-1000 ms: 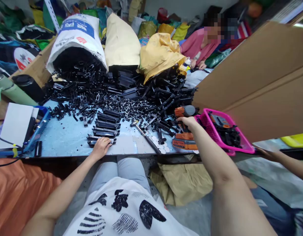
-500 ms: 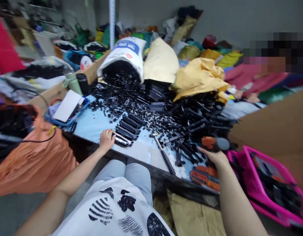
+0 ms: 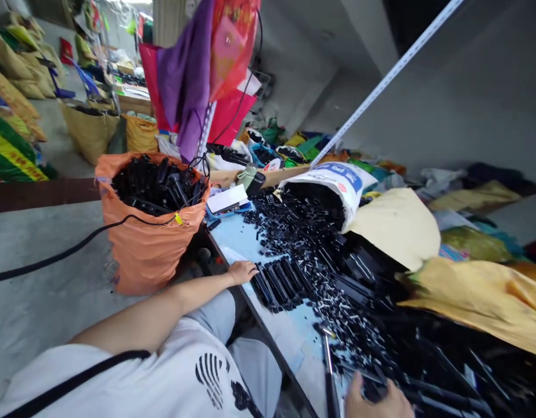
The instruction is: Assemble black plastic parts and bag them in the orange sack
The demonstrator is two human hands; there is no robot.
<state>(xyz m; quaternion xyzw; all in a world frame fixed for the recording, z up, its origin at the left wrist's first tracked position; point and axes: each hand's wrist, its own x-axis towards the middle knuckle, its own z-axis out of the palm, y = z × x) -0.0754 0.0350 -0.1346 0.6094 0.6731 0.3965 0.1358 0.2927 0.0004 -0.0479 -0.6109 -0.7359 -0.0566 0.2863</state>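
Head view: your left hand (image 3: 244, 271) lies flat at the bench (image 3: 239, 235) edge. Its fingers are loosely spread against the near end of the lined-up black strips (image 3: 280, 283), gripping nothing, likely to square the row. Your right hand (image 3: 376, 402) sits low beside the metal rod (image 3: 329, 371), by the loose black parts (image 3: 311, 226); its grip can't be told.

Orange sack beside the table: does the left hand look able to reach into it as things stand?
Probably yes. The left hand rests on stacked black strips at the table edge; the orange sack stands open just off that edge, nothing between them but a thin cable across its rim.
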